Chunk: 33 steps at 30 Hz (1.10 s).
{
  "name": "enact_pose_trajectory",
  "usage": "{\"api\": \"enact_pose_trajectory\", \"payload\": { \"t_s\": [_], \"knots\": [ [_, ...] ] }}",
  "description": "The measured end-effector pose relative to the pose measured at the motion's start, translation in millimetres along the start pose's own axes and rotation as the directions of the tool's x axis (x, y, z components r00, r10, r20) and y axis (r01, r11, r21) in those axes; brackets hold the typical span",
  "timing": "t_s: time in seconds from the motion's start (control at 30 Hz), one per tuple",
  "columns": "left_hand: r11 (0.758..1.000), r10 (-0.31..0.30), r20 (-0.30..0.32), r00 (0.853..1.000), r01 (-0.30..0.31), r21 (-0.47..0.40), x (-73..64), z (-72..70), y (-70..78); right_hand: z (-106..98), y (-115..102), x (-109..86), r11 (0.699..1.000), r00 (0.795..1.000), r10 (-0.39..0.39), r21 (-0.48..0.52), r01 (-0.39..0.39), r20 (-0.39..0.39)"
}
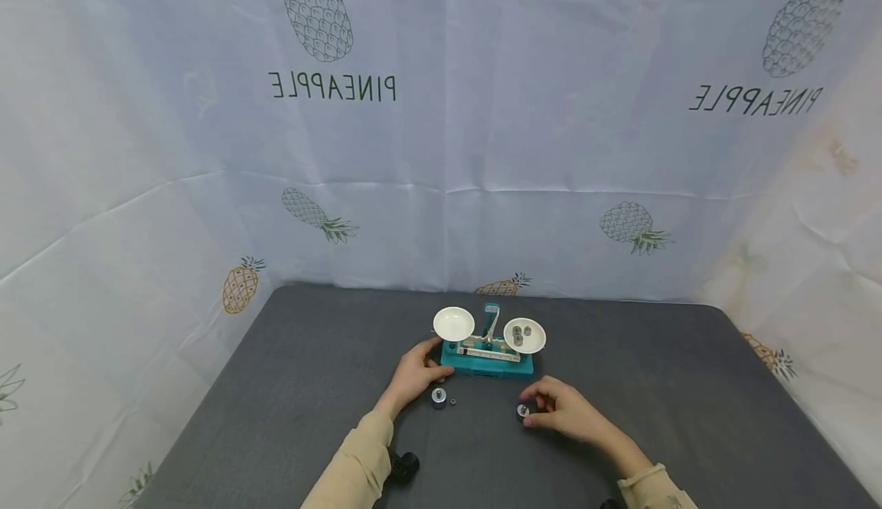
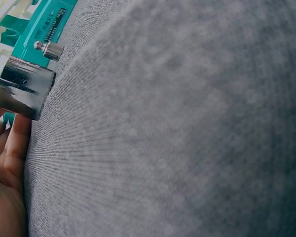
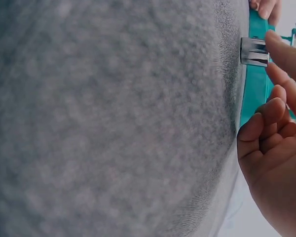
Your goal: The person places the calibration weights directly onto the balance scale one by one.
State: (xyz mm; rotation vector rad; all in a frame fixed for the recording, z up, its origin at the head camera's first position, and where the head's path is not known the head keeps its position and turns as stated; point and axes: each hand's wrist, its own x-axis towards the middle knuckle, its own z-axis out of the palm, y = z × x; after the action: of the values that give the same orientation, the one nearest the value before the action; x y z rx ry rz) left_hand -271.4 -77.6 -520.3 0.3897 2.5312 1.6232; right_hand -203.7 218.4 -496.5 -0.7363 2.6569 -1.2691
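A teal balance scale [image 1: 488,367] with two white pans stands on the dark table. My left hand [image 1: 413,375] grips the left end of its base, thumb along the front. The right pan [image 1: 536,340] bears small metal weights [image 1: 517,338]; the left pan [image 1: 454,324] is bare. My right hand [image 1: 561,411] has thumb and forefinger around a shiny metal weight [image 3: 255,52], fingertips at its upper edge, other fingers curled in. Near my left hand, a big knobbed cylinder weight [image 2: 24,86] and a tiny weight [image 2: 50,50] stand in front of the scale.
The grey-black table [image 1: 310,386] extends around the scale. Behind it and at the sides hangs a white cloth [image 1: 517,141] printed with pineapples. A black wrist device [image 1: 406,467] sits at the left sleeve [image 1: 354,463].
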Motion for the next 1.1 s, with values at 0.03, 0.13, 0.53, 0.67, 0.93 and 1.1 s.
{"api": "enact_pose_trajectory", "payload": {
  "t_s": [0.03,0.13,0.53,0.67,0.93,1.1],
  "knots": [
    [1.0,0.003,0.0,1.0,-0.003,0.004,0.0,0.0,-0.2,-0.1,-0.2,0.0,1.0,1.0,0.003,0.002,-0.003,0.001],
    [1.0,0.002,-0.003,1.0,-0.002,0.004,-0.1,0.0,-0.2,-0.5,-1.9,-0.3,1.0,1.0,0.011,0.014,-0.011,0.008],
    [1.0,-0.006,-0.003,1.0,0.006,-0.01,0.5,0.5,-0.5,-2.7,-1.5,1.0,1.0,1.0,-0.004,-0.007,0.004,0.021],
    [1.0,0.01,-0.005,1.0,-0.01,-0.02,0.2,-0.1,1.3,-3.9,-2.7,1.4,1.0,1.0,0.005,-0.011,-0.005,0.03],
    [1.0,-0.003,-0.008,1.0,0.003,0.0,0.6,-0.1,-0.4,-1.7,-0.4,1.4,0.999,1.0,-0.02,-0.037,0.021,0.019],
    [1.0,-0.001,-0.006,1.0,0.001,-0.001,-0.3,0.2,-1.0,-0.4,3.1,1.2,0.997,0.999,-0.049,-0.056,0.05,0.011]
  ]
}}
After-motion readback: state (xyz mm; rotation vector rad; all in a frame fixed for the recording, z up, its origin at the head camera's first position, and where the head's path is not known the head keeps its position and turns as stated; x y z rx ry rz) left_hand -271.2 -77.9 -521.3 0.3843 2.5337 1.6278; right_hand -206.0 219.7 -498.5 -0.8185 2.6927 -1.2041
